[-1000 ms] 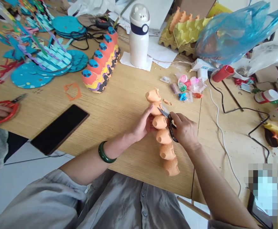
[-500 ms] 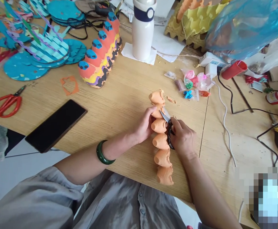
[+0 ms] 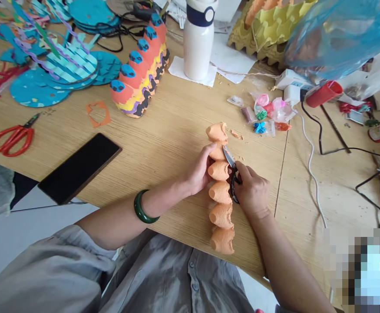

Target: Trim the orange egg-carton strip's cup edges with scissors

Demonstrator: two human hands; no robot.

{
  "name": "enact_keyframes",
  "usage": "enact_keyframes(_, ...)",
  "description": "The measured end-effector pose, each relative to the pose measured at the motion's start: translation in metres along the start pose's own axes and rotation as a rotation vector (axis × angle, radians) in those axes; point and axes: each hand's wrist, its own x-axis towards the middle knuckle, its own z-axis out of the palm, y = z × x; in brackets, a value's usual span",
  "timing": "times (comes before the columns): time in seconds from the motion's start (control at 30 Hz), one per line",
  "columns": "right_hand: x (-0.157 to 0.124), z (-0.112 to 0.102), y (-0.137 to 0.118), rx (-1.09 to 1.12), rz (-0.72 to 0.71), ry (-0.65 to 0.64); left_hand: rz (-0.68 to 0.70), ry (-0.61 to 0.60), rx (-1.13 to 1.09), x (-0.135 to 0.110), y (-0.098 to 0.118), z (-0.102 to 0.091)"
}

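An orange egg-carton strip (image 3: 220, 192) with several bumps in a row stretches from the middle of the table towards my body. My left hand (image 3: 200, 170) grips it from the left near its second and third bumps, thumb on top. In my right hand (image 3: 252, 188) is a pair of black-handled scissors (image 3: 233, 178). Their blades touch the right edge of the second bump and look closed together. Small orange scraps (image 3: 236, 134) lie just right of the strip's far end.
A black phone (image 3: 80, 168) and red-handled scissors (image 3: 12, 140) lie to the left. Behind stand a painted egg-carton strip (image 3: 140, 69) and a white bottle (image 3: 199, 48). Small coloured packets (image 3: 268, 111), cables (image 3: 310, 165) and a blue plastic bag (image 3: 342, 34) are on the right.
The scissor blades have gone from spread apart to closed at the second bump's edge. The strip's near end has swung slightly left. The whole view has shifted a little.
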Motion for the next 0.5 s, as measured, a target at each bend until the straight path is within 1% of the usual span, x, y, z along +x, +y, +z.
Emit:
enact_keyframes(0.13, 0.004, -0.003, -0.001, -0.017, 0.026, 0.036, 0.030, 0.016, -0.024, -0.001, 0.002, 0.003)
enact_keyframes(0.23, 0.006, -0.008, 0.000, 0.019, 0.048, 0.018, 0.048, 0.012, -0.006, -0.001, 0.000, 0.003)
enact_keyframes(0.33, 0.007, -0.015, 0.000, 0.049, 0.049, -0.019, 0.064, -0.031, 0.026, 0.000, -0.004, 0.001)
enact_keyframes(0.5, 0.007, -0.020, 0.000, 0.013, 0.054, -0.018, 0.104, -0.129, 0.063, -0.002, -0.010, 0.001)
